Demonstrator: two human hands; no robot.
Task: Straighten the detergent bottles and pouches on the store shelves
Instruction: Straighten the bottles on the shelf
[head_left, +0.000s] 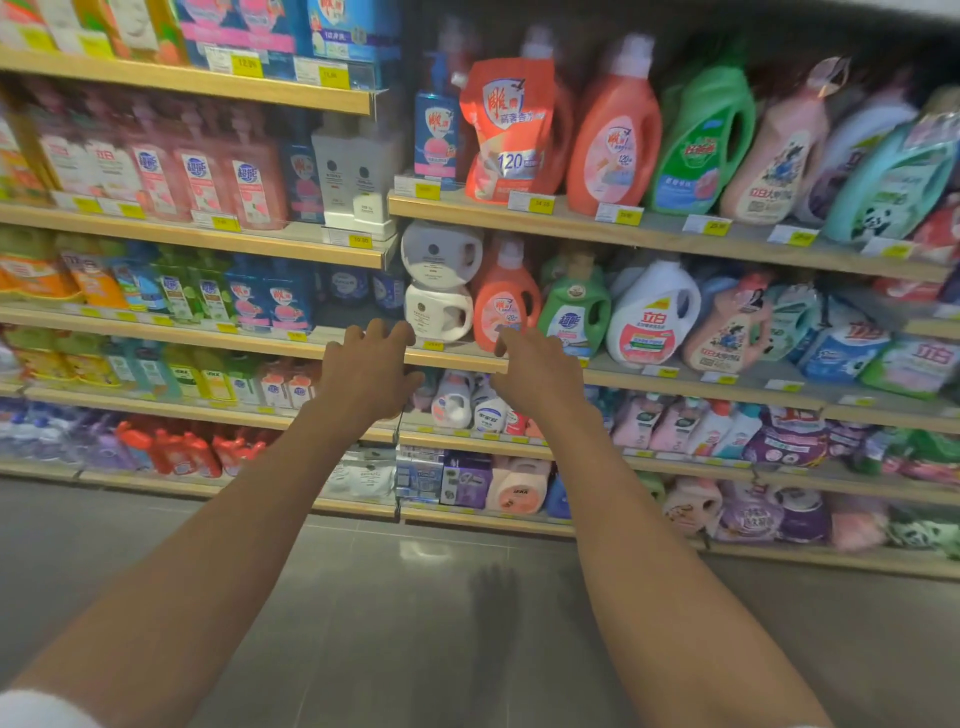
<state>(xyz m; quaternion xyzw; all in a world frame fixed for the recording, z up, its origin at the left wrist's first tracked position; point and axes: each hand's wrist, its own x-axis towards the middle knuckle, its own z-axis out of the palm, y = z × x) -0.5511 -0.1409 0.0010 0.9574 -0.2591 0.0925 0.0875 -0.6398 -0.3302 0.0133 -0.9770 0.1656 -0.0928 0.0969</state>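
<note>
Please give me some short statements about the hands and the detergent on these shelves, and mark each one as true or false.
1. Both hands are empty. True: the left hand and the right hand reach toward the shelf with fingers spread, holding nothing.
2. The red pouch stands on the lowest shelf. False: it is on the upper right shelf, beside a blue pump bottle.
3. Two white jugs are stacked one above the other. True.
4. The green bottle stands left of the orange bottle. False: it stands to its right.
5. The right hand grips the orange bottle. False: it is only near it.
</note>
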